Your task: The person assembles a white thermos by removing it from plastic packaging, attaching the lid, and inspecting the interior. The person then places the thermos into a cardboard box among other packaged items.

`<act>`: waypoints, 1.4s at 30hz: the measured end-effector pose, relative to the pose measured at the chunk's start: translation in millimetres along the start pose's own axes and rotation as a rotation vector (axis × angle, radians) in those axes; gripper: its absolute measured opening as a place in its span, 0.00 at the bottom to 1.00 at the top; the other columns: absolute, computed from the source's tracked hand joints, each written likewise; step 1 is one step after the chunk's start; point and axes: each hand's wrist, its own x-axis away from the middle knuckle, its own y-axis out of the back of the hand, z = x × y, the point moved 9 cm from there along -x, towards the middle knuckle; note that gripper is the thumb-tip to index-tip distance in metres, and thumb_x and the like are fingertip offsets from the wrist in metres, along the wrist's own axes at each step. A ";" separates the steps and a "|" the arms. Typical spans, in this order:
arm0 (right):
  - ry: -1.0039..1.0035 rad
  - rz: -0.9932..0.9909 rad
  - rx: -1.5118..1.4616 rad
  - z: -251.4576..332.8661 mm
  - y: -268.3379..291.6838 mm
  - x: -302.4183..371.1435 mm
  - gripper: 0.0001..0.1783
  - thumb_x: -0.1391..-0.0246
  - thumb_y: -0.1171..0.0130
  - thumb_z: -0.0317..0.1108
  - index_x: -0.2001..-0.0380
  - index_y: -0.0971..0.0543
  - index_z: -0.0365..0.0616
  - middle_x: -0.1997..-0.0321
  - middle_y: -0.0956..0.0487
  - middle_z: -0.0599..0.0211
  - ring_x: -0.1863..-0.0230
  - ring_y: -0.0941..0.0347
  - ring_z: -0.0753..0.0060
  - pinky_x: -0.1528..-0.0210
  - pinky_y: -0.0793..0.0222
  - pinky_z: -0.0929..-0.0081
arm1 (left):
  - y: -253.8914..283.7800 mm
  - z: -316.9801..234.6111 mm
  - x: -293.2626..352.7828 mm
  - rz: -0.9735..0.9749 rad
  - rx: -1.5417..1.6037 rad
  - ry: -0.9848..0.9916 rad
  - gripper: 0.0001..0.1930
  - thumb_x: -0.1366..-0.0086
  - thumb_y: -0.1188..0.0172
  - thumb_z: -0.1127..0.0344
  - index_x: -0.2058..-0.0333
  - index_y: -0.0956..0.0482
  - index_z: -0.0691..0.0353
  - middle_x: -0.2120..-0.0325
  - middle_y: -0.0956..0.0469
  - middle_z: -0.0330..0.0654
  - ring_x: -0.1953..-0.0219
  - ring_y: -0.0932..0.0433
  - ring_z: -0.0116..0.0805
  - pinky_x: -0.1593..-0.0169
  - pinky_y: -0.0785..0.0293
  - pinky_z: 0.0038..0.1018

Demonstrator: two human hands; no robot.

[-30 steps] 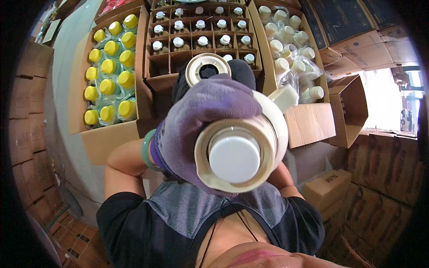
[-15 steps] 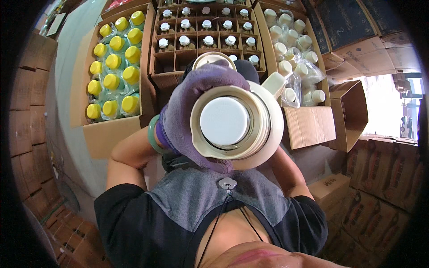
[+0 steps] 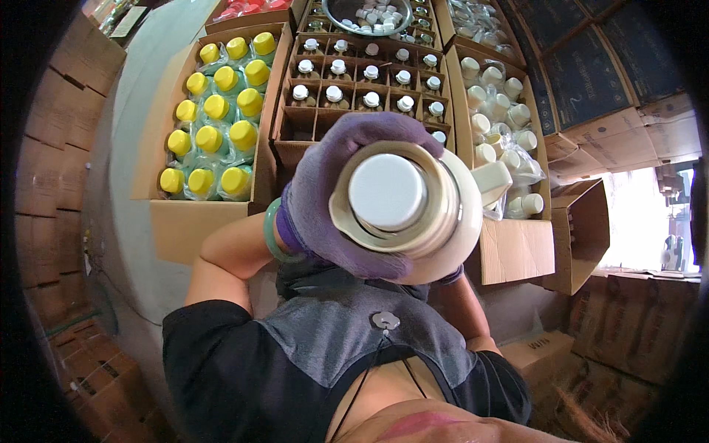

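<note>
Held close in front of my chest is a cream thermos jug (image 3: 459, 210), its mouth facing up toward me. A round white stopper (image 3: 388, 192) sits in the jug's mouth, and a cream handle (image 3: 493, 182) sticks out to the right. My left hand (image 3: 317, 196), in a purple glove, is closed around the jug's neck, with fingers curling over the far side and the thumb along the near side. Only a bit of purple cuff shows of my right hand (image 3: 452, 276); its fingers are hidden behind the jug.
Beyond the jug stands a divided carton (image 3: 298, 122) of white-capped glass bottles. A carton (image 3: 266, 159) of yellow-capped bottles is at left, a carton (image 3: 459, 111) of cream-lidded containers at right. A metal bowl (image 3: 332, 21) of white caps lies at the back. Stacked boxes (image 3: 576, 81) stand farther right.
The jug and my left hand have shifted slightly right and tilted a little. The view has moved, bringing the bowl of caps into sight; the cream round piece behind the hand is now hidden.
</note>
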 end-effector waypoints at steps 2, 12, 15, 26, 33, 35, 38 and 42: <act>-0.007 0.008 0.007 0.1 -2.8 -1.4 0.36 0.41 0.36 0.44 0.35 0.34 0.39 0.38 0.30 0.59 0.40 0.32 0.64 0.37 0.38 0.64 | 6.1 7.0 1.0 -0.028 0.048 -0.007 0.55 0.70 0.14 0.50 0.41 0.33 0.60 0.46 0.24 0.49 0.40 0.27 0.43 0.35 0.31 0.41; -0.025 0.037 0.014 6.7 -4.1 -8.8 0.32 0.39 0.39 0.48 0.39 0.30 0.38 0.46 0.27 0.61 0.47 0.29 0.67 0.44 0.34 0.67 | 9.6 14.3 9.0 0.086 0.081 -0.163 0.55 0.67 0.13 0.56 0.38 0.35 0.61 0.45 0.24 0.47 0.42 0.25 0.38 0.36 0.29 0.38; -0.029 0.057 0.016 9.3 -6.9 -11.5 0.32 0.39 0.40 0.49 0.40 0.29 0.38 0.48 0.26 0.62 0.49 0.28 0.68 0.46 0.33 0.68 | 8.9 15.4 10.3 0.127 0.091 -0.204 0.55 0.66 0.13 0.56 0.39 0.34 0.61 0.45 0.24 0.48 0.42 0.25 0.39 0.36 0.29 0.38; -0.059 0.097 0.024 23.5 9.9 -22.2 0.30 0.37 0.43 0.53 0.45 0.25 0.36 0.56 0.22 0.63 0.57 0.25 0.71 0.53 0.29 0.71 | 81.4 48.6 71.7 -0.236 -0.205 0.094 0.59 0.52 0.19 0.54 0.28 0.49 0.63 0.37 0.33 0.49 0.36 0.33 0.40 0.32 0.41 0.38; 0.040 0.090 -0.047 72.1 22.5 -55.2 0.30 0.37 0.45 0.53 0.47 0.22 0.35 0.59 0.20 0.65 0.60 0.25 0.75 0.56 0.28 0.75 | 216.5 156.4 177.2 -0.409 -0.909 0.458 0.27 0.29 0.43 0.54 0.38 0.32 0.63 0.41 0.28 0.47 0.36 0.33 0.40 0.31 0.40 0.37; 0.050 -0.151 0.064 94.3 38.9 -89.4 0.25 0.36 0.42 0.43 0.45 0.23 0.34 0.53 0.19 0.62 0.56 0.23 0.71 0.50 0.27 0.73 | 229.0 168.9 225.5 -0.355 -1.121 0.552 0.29 0.30 0.43 0.54 0.35 0.35 0.60 0.36 0.33 0.46 0.33 0.36 0.42 0.29 0.43 0.38; 0.070 -0.060 0.346 64.1 56.9 -127.6 0.34 0.43 0.31 0.40 0.38 0.29 0.34 0.39 0.23 0.54 0.40 0.26 0.69 0.38 0.28 0.70 | 222.7 150.7 253.1 -0.180 -1.628 0.597 0.31 0.28 0.49 0.51 0.31 0.42 0.56 0.30 0.40 0.44 0.29 0.42 0.42 0.27 0.45 0.39; 0.449 0.219 1.145 58.5 -7.5 -137.8 0.62 0.65 0.24 0.60 0.29 0.40 0.47 0.27 0.44 0.39 0.25 0.53 0.31 0.26 0.51 0.44 | 230.8 193.4 299.3 -0.429 -1.048 0.725 0.34 0.29 0.51 0.47 0.29 0.45 0.51 0.28 0.43 0.42 0.28 0.44 0.43 0.27 0.46 0.39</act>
